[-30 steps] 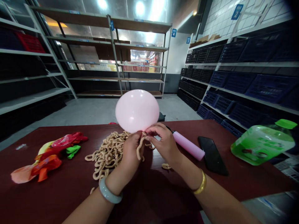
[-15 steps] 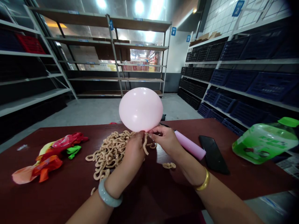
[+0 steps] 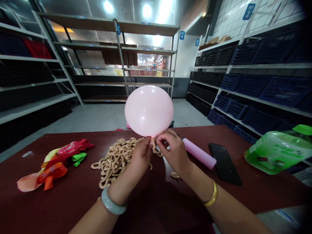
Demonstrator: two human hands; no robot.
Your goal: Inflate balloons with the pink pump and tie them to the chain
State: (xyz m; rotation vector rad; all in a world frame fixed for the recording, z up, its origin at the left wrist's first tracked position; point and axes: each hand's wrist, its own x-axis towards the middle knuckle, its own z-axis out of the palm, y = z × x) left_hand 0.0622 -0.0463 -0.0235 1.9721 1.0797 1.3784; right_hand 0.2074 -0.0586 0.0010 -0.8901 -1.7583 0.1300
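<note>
An inflated pale pink balloon (image 3: 149, 110) stands upright over the table, its neck pointing down between my hands. My left hand (image 3: 141, 154) is closed, thumb and fingers pinching the balloon's neck. From the right, my right hand (image 3: 174, 149) pinches a tan fabric loop (image 3: 155, 148) against that neck; its fingertips partly hide the loop. Beside and behind my left hand lies a heap of similar tan loops (image 3: 117, 159). One more loop (image 3: 174, 175) rests on the table beneath my right wrist.
On the dark red table (image 3: 73, 208), limp coloured balloons (image 3: 56, 162) lie at left. To the right are a pink cylinder (image 3: 200, 154), a black phone (image 3: 225, 164) and a green-capped jug (image 3: 275, 152) of green liquid. Shelves (image 3: 109, 24) and dark crates (image 3: 251, 84) surround the room.
The hanging end of the tan loop has been drawn up close to the balloon's neck, with my right fingers closer around it. The balloon sits slightly higher and looks larger.
</note>
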